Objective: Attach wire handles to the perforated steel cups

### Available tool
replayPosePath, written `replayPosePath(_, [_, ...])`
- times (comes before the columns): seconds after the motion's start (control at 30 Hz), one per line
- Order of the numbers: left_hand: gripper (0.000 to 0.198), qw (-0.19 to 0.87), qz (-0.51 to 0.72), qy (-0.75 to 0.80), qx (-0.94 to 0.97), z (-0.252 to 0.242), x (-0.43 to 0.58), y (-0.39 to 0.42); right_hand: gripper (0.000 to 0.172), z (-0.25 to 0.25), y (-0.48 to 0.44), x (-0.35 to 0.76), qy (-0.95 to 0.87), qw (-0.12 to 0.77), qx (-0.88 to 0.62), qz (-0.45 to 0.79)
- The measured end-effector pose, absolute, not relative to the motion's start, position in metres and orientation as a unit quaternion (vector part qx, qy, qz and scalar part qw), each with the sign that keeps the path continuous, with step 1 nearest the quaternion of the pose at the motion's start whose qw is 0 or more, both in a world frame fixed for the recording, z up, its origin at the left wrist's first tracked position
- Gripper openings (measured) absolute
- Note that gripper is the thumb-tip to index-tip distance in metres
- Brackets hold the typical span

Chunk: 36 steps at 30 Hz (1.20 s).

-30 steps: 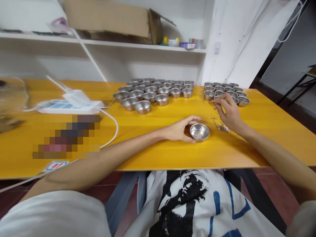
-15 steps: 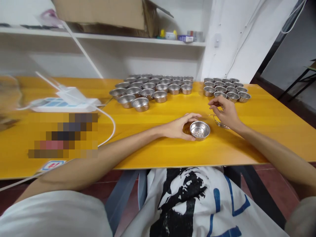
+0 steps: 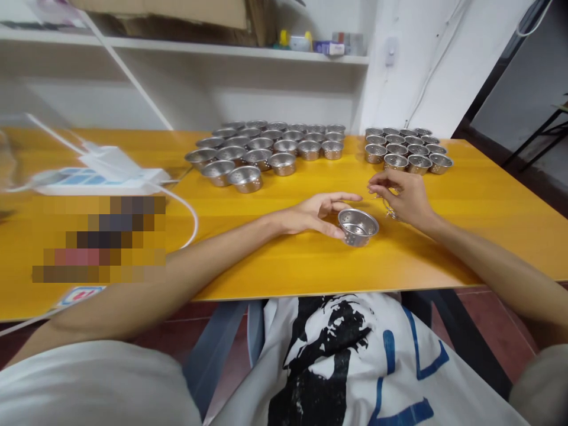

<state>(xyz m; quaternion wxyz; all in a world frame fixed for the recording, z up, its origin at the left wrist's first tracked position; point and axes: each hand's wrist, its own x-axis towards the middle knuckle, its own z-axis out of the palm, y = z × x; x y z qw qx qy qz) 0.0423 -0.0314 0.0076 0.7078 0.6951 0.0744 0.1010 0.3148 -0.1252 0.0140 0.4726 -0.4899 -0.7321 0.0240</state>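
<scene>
A small perforated metal cup (image 3: 358,228) stands slightly tilted over the front middle of the table. My left hand (image 3: 313,214) is at its left side, the thumb on the cup's wall and the other fingers behind it. The index finger stretches out past the rim. To the right, my right hand (image 3: 402,195) has thumb and fingertips pinched together. Thin shiny wire rings (image 3: 390,211) show below its fingers, partly covered by the hand; how many it holds is unclear.
Rows of similar metal cups (image 3: 246,179) stand at the back middle, with a second group (image 3: 419,164) at back right. A white power strip (image 3: 102,180) with cables lies on the left. Above the yellow table (image 3: 275,272) runs a shelf (image 3: 186,48) bearing a cardboard box.
The cup's tilt has changed, showing more of its side wall. My left index finger has straightened. My right fingers have closed into a pinch, with the wire rings now nearer the palm.
</scene>
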Motion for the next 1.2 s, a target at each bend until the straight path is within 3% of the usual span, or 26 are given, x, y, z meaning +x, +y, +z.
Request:
replayPosePath(0.17, [0.093,0.720,0.090,0.082,0.683,0.011,0.043,-0.032,0.012,0.016,-0.129,0.310,-0.720,0.502,-0.475,0.064])
replayPosePath(0.67, [0.085,0.662,0.108,0.079,0.737,0.015,0.045,-0.037,0.015,0.028,-0.144,0.297,-0.813,0.414,-0.402,0.077])
replayPosePath(1.2, [0.054,0.606,0.134,0.098,0.778,0.011,0.047,-0.038,0.012,0.023,-0.149,0.288,-0.818,0.407,-0.401,0.072])
